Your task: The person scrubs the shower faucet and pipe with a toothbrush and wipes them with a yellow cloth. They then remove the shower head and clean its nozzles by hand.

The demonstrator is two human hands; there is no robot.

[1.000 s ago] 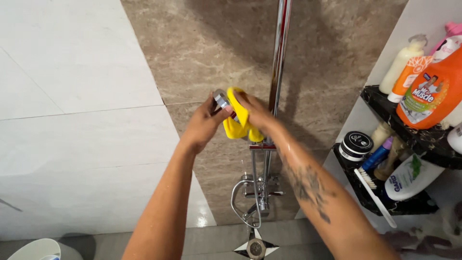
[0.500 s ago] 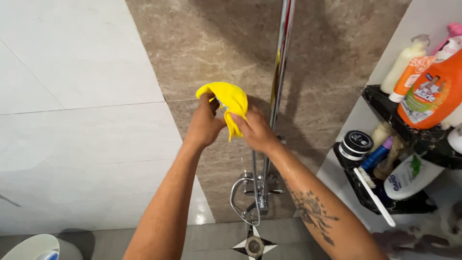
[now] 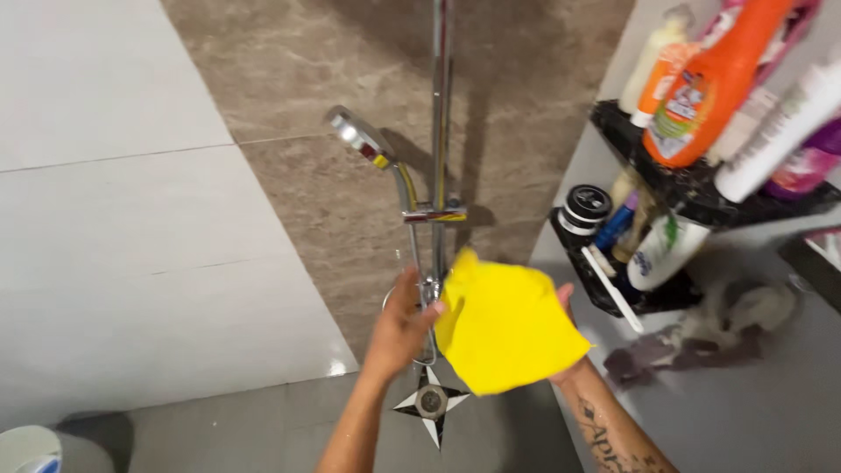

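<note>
A yellow cloth [image 3: 506,331] is spread flat between a person's two hands in a shower stall, low in front of the chrome riser rail [image 3: 441,131]. The left hand [image 3: 401,328] grips the cloth's left edge, its fingers closed on the fabric beside the lower part of the rail; the right hand [image 3: 561,315] lies mostly hidden behind the cloth, only its fingertips showing at the upper right edge, so how its fingers are set on the fabric cannot be told. Above the hands, a chrome hand shower [image 3: 357,136] sits tilted in its holder on the rail, well apart from the cloth, against a brown marble-look wall [image 3: 298,79] flanked by white tiles [image 3: 114,219]. Below the cloth a star-patterned floor drain [image 3: 430,402] shows in the grey floor. To the right, black corner shelves [image 3: 692,188] carry an orange spray bottle [image 3: 705,88], cream and white bottles, a round black jar [image 3: 585,208] and a white brush [image 3: 611,287]. A rumpled dark rag [image 3: 701,337] lies on the ledge near the shelves.
</note>
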